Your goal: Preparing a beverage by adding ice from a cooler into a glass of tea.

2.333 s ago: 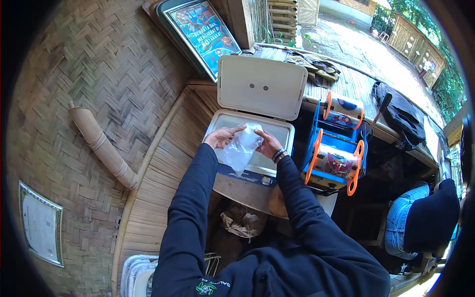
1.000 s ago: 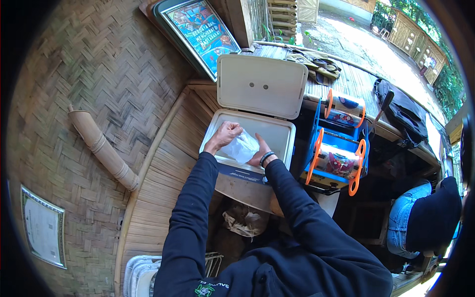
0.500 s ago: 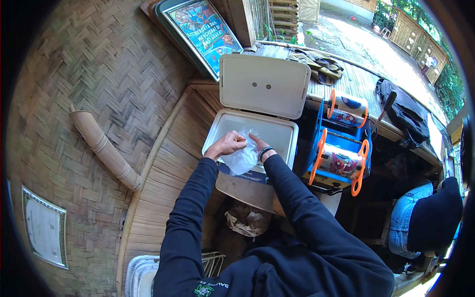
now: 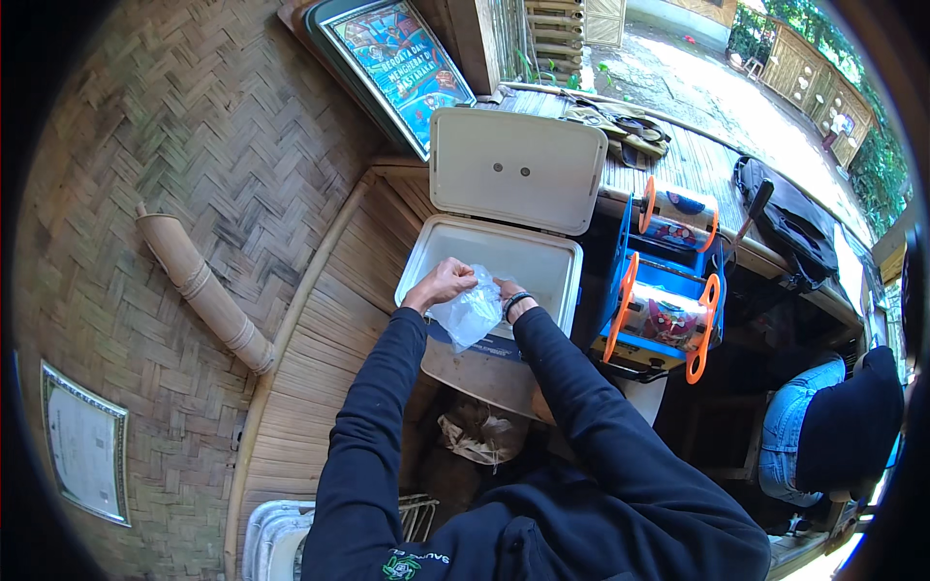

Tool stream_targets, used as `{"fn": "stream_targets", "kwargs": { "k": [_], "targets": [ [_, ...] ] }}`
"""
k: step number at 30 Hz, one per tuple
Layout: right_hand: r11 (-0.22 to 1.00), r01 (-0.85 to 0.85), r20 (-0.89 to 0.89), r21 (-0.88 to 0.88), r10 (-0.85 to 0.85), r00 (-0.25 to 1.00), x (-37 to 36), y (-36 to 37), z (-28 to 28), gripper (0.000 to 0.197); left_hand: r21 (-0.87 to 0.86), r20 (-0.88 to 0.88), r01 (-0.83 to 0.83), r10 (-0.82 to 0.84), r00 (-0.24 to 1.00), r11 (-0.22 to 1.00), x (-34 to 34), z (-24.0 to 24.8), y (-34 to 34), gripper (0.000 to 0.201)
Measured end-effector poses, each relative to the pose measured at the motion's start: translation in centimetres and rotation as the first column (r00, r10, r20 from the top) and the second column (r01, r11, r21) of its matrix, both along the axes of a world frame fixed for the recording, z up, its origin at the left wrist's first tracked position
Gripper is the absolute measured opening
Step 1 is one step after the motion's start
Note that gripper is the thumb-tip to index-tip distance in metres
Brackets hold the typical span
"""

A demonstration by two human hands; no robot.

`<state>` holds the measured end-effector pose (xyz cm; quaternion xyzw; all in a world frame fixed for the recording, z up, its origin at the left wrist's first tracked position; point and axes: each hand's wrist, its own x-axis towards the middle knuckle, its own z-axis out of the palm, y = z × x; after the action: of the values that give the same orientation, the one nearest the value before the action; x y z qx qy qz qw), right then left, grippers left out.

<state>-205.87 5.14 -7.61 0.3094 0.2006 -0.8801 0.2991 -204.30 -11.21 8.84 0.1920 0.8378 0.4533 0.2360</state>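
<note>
A crumpled clear plastic bag hangs between my two hands over the near rim of a white cooler box. My left hand is closed, pinching the bag's upper left side. On the bag's right side my right hand, with a dark band at the wrist, is curled against the plastic; its fingertips are partly hidden. What the bag holds, if anything, I cannot make out. The cooler's lid stands open beyond the box, its pale inner face showing.
To the right stands a blue cup-sealing machine with orange-edged film rolls. A black bag and a pile of straps lie on the bamboo counter. At far right sits another person. Framed pictures lean at the woven wall.
My right hand has dropped slightly and its fingers have curled in behind the bag. The bag has bunched up and shifted a little; my left hand stays nearly in place.
</note>
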Motion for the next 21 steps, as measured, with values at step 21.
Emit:
{"fn": "stream_targets", "kwargs": {
  "k": [21],
  "targets": [
    [1.000, 0.023, -0.223, 0.015, -0.019, 0.975, 3.4, 1.6, 7.4, 0.034, 0.032, -0.068, 0.011, -0.008, 0.998, 0.999, 1.4, 1.6, 0.8, 0.031]
  ]
}}
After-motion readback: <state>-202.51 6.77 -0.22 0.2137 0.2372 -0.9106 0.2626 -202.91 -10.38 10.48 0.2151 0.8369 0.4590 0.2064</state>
